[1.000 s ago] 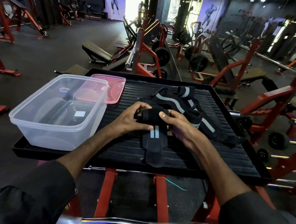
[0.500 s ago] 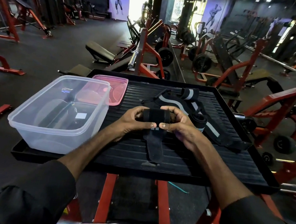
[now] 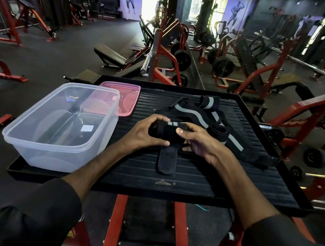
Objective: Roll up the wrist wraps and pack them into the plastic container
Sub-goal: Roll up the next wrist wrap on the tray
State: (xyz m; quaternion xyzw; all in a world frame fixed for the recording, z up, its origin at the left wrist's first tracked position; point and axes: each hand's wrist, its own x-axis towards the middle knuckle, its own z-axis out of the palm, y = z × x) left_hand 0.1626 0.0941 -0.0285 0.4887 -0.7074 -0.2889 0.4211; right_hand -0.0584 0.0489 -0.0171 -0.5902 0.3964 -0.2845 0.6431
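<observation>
Left hand point(image 3: 144, 133) and right hand point(image 3: 199, 144) are both curled round the 1 wrist wrap point(image 3: 166, 131) being rolled. Each grips an end of the tight black roll just above the counter point(image 3: 221, 186), and the unrolled tail point(image 3: 166, 161) lies flat, pointing toward the person. To do this step well, I judge the 2 hands should turn the roll down along the tail with even tension. The edges need to stay lined up so it does not cone, and the closing end should be pressed down firmly. Just right of the hands, 1 finished roll point(image 3: 218, 132) rests on the loose striped wraps point(image 3: 188, 111). The plastic container point(image 3: 28, 140) stands open at the counter's left, with its pink lid point(image 3: 128, 92) behind it. I cannot tell whether any wrap is inside.
</observation>
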